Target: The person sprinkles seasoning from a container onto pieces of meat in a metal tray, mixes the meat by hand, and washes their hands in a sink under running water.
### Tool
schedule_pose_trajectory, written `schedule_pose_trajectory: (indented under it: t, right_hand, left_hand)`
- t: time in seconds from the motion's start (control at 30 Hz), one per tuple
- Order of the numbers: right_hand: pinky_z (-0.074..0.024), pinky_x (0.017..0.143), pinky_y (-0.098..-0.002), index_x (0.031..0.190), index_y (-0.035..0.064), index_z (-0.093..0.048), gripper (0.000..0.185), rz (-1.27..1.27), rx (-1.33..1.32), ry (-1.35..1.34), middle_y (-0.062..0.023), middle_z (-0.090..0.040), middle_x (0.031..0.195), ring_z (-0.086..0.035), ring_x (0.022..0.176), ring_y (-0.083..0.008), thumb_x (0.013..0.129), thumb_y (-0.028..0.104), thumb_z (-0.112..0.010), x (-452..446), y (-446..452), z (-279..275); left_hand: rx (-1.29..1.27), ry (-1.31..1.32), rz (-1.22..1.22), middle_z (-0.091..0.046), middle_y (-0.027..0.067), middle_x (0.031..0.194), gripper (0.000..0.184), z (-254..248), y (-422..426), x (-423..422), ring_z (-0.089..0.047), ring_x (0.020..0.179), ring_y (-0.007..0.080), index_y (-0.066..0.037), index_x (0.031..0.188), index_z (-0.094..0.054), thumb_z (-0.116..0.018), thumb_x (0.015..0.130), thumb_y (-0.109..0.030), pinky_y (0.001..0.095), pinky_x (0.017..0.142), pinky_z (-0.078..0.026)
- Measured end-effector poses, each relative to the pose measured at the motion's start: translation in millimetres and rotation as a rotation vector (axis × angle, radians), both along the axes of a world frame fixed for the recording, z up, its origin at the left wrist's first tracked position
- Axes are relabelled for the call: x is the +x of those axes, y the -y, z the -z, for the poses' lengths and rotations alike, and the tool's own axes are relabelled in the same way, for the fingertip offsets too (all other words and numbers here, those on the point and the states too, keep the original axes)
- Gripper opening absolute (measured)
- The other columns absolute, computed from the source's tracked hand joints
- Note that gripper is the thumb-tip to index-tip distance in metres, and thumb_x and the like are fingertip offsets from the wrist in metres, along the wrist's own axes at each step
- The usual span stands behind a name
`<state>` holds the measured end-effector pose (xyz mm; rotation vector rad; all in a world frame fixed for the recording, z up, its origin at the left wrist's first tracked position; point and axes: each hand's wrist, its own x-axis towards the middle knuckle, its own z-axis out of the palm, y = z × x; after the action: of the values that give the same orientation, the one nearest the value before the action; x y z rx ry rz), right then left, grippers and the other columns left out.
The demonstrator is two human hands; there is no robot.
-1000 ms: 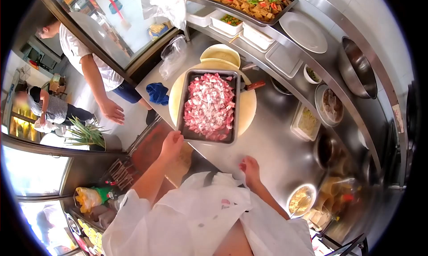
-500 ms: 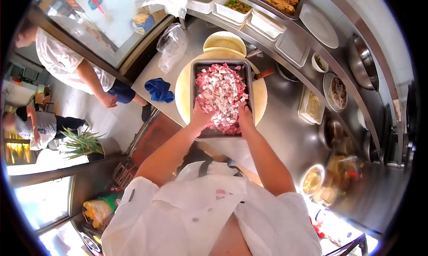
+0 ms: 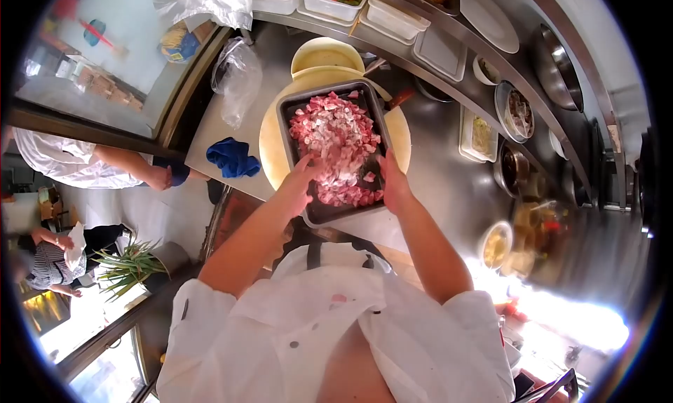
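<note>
A dark metal tray point(image 3: 286, 126) holds a heap of diced raw meat point(image 3: 336, 133), some of it dusted with white. It rests slightly turned on a round cutting board point(image 3: 270, 140). My left hand point(image 3: 300, 182) is over the tray's lower left side, fingers apart at the edge of the meat and pointing inward. At the lower right rim, my right hand point(image 3: 395, 185) wraps the tray's side; part of its grip is hidden. Dark tray bottom shows between the main heap and the pieces near me.
Left of the board lie a blue cloth point(image 3: 233, 157) and a clear plastic bag point(image 3: 237, 80). A knife handle point(image 3: 399, 98) pokes out beyond the tray's right side. Shelves with white containers point(image 3: 333, 7) curve behind. Another person's arm point(image 3: 133, 166) shows at left.
The tray has turned counterclockwise. My left hand's fingers have loosened from the meat, and my right hand has shifted to the rim. Some meat has spread toward me. The view has shifted.
</note>
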<state>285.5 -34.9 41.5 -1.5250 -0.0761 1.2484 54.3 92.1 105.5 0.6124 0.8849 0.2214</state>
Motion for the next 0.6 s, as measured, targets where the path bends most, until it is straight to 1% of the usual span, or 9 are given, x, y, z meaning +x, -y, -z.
schedule_pose_trajectory:
  t: [0.07,0.13,0.17,0.27,0.33,0.37,0.4,0.5,0.6]
  right_hand:
    - [-0.0526,0.091,-0.0412,0.143,0.0063,-0.056,0.082,0.038,-0.224,-0.11,-0.0096,-0.064,0.133,-0.061,0.119,-0.022,0.099,0.075,-0.045,-11,-2,2]
    - [-0.0551,0.069,-0.0357,0.132,0.0089,-0.061,0.07,0.043,-0.106,-0.346,-0.0063,-0.068,0.111,-0.066,0.102,-0.0202,0.101,0.07,-0.047,-39,-10,-14]
    - [-0.0549,0.07,-0.0352,0.136,0.0101,-0.06,0.07,-0.002,-0.022,-0.346,-0.0057,-0.068,0.112,-0.066,0.101,-0.0191,0.101,0.069,-0.049,-45,-17,12]
    - [-0.0532,0.084,-0.0361,0.139,0.0113,-0.06,0.069,-0.089,-0.031,-0.322,-0.0048,-0.069,0.12,-0.064,0.103,-0.0179,0.102,0.069,-0.048,-46,-30,-36]
    - [-0.0507,0.092,-0.0351,0.14,0.0114,-0.06,0.069,-0.207,-0.025,-0.249,-0.005,-0.068,0.122,-0.063,0.105,-0.0169,0.102,0.068,-0.049,-27,-23,-58]
    - [-0.046,0.1,-0.0393,0.145,0.0113,-0.055,0.073,-0.227,-0.042,-0.227,-0.006,-0.063,0.131,-0.057,0.117,-0.0199,0.1,0.069,-0.05,-16,-16,-58]
    - [-0.0414,0.107,-0.0435,0.149,0.0112,-0.051,0.078,-0.246,-0.051,-0.202,-0.007,-0.059,0.14,-0.052,0.128,-0.0228,0.099,0.071,-0.052,-2,-9,-57]
    - [-0.0341,0.115,-0.0502,0.149,0.0121,-0.051,0.082,-0.169,-0.133,-0.276,-0.0081,-0.052,0.151,-0.042,0.142,-0.0276,0.095,0.074,-0.054,13,-2,-40]
    - [-0.0459,0.103,-0.0511,0.146,0.0132,-0.053,0.074,-0.148,-0.035,-0.476,-0.0088,-0.06,0.141,-0.056,0.128,-0.0254,0.099,0.07,-0.052,-27,-12,-21]
  left_hand:
    - [-0.104,-0.11,-0.104,-0.045,0.0028,0.152,0.054,-10,21,2,-0.052,0.134,0.0302,-0.013,0.151,-0.045,-0.064,0.102,-0.026,0.0615,0.105,-0.042]
    - [-0.139,0.038,-0.215,-0.053,0.0048,0.149,0.051,31,39,36,-0.058,0.128,0.0271,-0.01,0.147,-0.051,-0.068,0.101,-0.024,0.0524,0.099,-0.051]
    - [-0.13,0.179,-0.272,-0.061,0.0064,0.142,0.048,67,45,50,-0.063,0.122,0.0247,-0.007,0.144,-0.054,-0.069,0.1,-0.023,0.0458,0.097,-0.055]
    - [0.051,0.08,-0.239,-0.071,0.0069,0.125,0.041,49,37,72,-0.068,0.112,0.0221,-0.004,0.137,-0.06,-0.067,0.102,-0.024,0.036,0.097,-0.055]
    - [0.026,0.101,-0.192,-0.069,0.0067,0.131,0.042,36,23,56,-0.067,0.115,0.0224,-0.003,0.136,-0.061,-0.068,0.101,-0.026,0.0361,0.1,-0.053]
    - [-0.048,0.105,-0.177,-0.069,0.0066,0.131,0.042,41,17,43,-0.067,0.116,0.0215,-0.003,0.135,-0.062,-0.068,0.101,-0.026,0.0344,0.1,-0.053]
    - [-0.037,0.153,-0.172,-0.062,0.0067,0.142,0.056,5,23,31,-0.06,0.128,0.025,-0.008,0.146,-0.053,-0.072,0.098,-0.031,0.0485,0.11,-0.046]
    - [-0.081,-0.389,-0.18,-0.053,0.005,0.15,0.068,16,41,17,-0.05,0.139,0.0301,-0.019,0.153,-0.041,-0.073,0.095,-0.032,0.0665,0.112,-0.034]
    - [-0.077,-0.171,-0.259,-0.053,0.0025,0.142,0.059,25,72,58,-0.052,0.131,0.0263,-0.025,0.145,-0.042,-0.072,0.095,-0.031,0.0627,0.108,-0.037]
